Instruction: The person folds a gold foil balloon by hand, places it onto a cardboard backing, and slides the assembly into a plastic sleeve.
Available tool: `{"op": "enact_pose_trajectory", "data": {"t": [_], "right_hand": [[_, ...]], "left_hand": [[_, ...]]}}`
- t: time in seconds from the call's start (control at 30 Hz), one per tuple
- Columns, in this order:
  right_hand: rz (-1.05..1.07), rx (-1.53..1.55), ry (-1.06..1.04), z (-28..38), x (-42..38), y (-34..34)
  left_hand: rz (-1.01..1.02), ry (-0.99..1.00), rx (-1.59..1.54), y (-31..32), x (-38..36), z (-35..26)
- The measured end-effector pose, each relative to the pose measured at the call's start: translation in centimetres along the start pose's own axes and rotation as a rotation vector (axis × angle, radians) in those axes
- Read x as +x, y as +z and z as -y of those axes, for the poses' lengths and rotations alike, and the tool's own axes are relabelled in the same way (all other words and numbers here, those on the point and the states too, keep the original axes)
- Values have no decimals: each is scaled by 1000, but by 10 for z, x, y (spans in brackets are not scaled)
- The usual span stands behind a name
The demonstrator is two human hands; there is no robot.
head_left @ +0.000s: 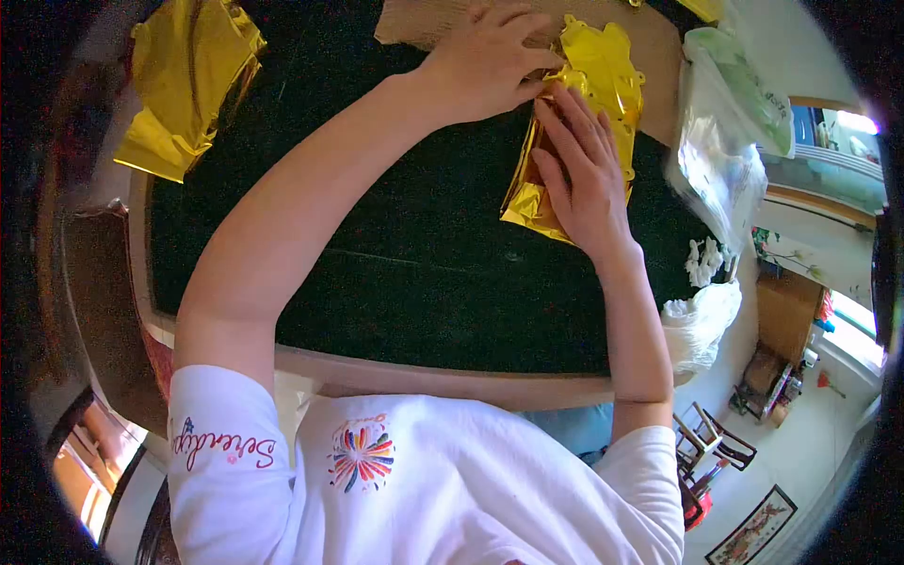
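Note:
A shiny gold foil balloon (pixel 603 56), flat and uninflated, lies at the upper middle of the dark table. Its lower part is folded, with a crinkled bottom end. My left hand (pixel 490 61) reaches in from the left, its thumb and index finger closed at the foil's left edge while the other fingers are loosely bent. My right hand (pixel 586 179) rests palm down on the foil, fingers stretched out and pointing away from me. It hides part of the balloon. Another gold foil piece (pixel 188 85) lies at the table's far left, apart from both hands.
Brown cardboard (pixel 659 61) lies under the balloon's far part. Clear and white plastic bags (pixel 720 169) sit along the right edge, with a white bag (pixel 702 325) lower down and small white pieces (pixel 703 262) between. The dark tabletop (pixel 452 301) has a pale rim.

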State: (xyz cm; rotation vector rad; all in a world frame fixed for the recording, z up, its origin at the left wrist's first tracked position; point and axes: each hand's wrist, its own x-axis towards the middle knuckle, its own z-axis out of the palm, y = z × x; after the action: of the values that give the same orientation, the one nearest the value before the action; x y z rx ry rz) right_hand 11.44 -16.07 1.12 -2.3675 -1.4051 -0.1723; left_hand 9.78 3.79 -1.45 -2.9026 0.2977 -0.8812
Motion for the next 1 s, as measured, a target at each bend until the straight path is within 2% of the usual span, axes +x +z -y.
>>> {"op": "enact_pose_trajectory", "data": {"t": [0.03, 0.1, 0.13, 0.2, 0.23, 0.3, 0.33, 0.4, 0.47, 0.5, 0.57, 0.63, 0.8, 1.0], "right_hand": [[-2, 2, -1, 0, -1, 1], [1, -13, -14, -2, -2, 3], [4, -30, -23, -3, -3, 4], [4, -17, -14, -3, -2, 5], [4, -1, -1, -3, -3, 5], [4, 7, 4, -2, -2, 5], [6, 13, 14, -2, -2, 5], [2, 16, 9, -3, -1, 5], [1, 26, 11, -3, -3, 6], [1, 30, 11, -3, -3, 7], [-9, 28, 13, -5, -2, 7], [-8, 45, 18, -4, -2, 8], [-14, 56, 21, -5, -3, 8], [-14, 51, 2, -5, -3, 10]], "left_hand": [[-1, -3, 2, -14, 10, 2], [444, -75, -382, -36, 30, 9], [442, -78, -381, -29, 25, 5], [119, -21, 88, -18, 14, -6], [119, -23, 90, -17, 16, -2], [230, -124, -451, -20, 23, 9], [228, -121, -450, -25, 21, 7], [254, -342, -425, -44, 5, -6], [415, -560, -735, -79, -19, -21], [385, -622, -917, -82, -37, -29], [424, -630, -968, -103, -50, -37], [811, -927, -1325, -116, -52, -40], [756, -900, -1389, -107, -54, -50], [757, -848, -1175, -96, -56, -62]]}}
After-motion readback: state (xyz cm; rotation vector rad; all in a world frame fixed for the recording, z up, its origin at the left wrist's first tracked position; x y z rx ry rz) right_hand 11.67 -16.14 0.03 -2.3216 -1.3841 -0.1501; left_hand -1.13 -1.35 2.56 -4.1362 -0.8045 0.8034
